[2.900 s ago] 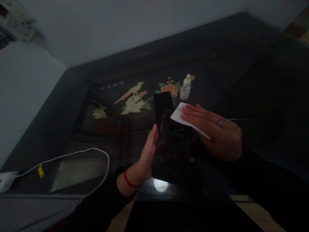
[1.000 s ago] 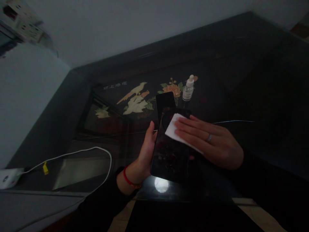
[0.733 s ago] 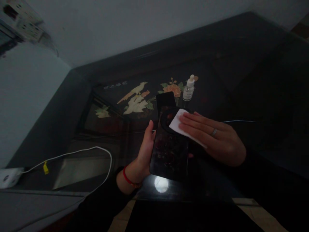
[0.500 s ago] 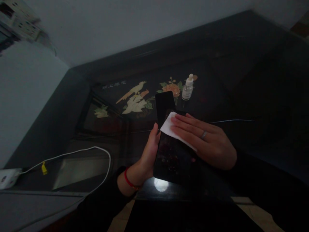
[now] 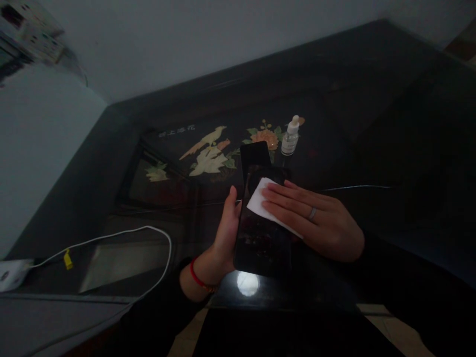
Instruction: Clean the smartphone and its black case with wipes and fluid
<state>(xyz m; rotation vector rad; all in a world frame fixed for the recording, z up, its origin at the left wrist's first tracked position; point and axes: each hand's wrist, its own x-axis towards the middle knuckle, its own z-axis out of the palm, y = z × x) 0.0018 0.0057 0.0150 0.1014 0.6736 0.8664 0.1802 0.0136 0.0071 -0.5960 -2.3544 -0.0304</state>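
My left hand [image 5: 223, 238] grips a black phone [image 5: 262, 243] by its left edge, screen up, above the dark table. A red cord circles that wrist. Flat on the upper part of the screen lies a white wipe [image 5: 260, 203], pressed down by the outstretched fingers of my right hand [image 5: 316, 220], which wears a ring. A small clear dropper bottle [image 5: 290, 136] with a white cap stands upright on the table just beyond the phone.
A second dark slab [image 5: 255, 153] lies on the table behind the phone. The black table [image 5: 357, 124] bears a bird-and-flower inlay [image 5: 208, 148]. A white cable [image 5: 122, 235] loops at the left to a white charger [image 5: 9, 272]. Walls close the back and left.
My right hand has rubbed the wipe back and forth over the phone's upper screen, from the right edge toward the left. The left hand kept its hold throughout.
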